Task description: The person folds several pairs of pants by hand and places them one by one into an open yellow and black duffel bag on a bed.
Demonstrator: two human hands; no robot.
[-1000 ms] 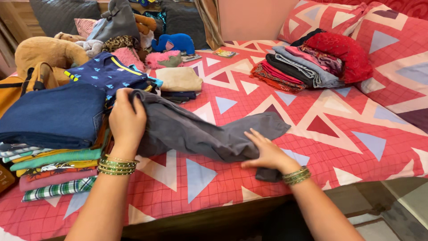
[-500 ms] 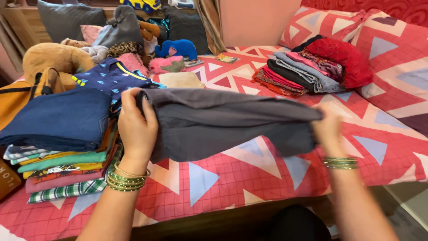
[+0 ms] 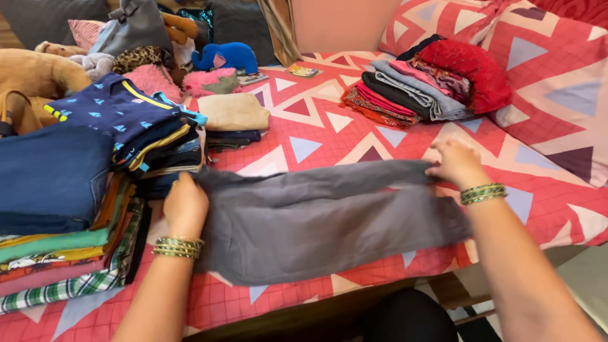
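Note:
A grey garment [image 3: 316, 218] lies spread flat across the pink patterned bedsheet [image 3: 316, 126], folded lengthwise. My left hand [image 3: 185, 206] grips its left end beside a tall stack of folded clothes [image 3: 57, 209]. At the garment's upper right corner my right hand [image 3: 455, 163] pinches the cloth against the bed. Both wrists wear green and gold bangles.
A second stack of folded clothes [image 3: 411, 88] with a red piece on top sits at the back right against a patterned pillow [image 3: 557, 69]. Soft toys, a blue elephant [image 3: 228, 57] and cushions crowd the back left. A beige folded cloth [image 3: 234, 113] lies mid-bed.
The grey garment was lifted and stretched between both hands, then laid flat on the bed. My right hand moved from its lower edge to its far right end.

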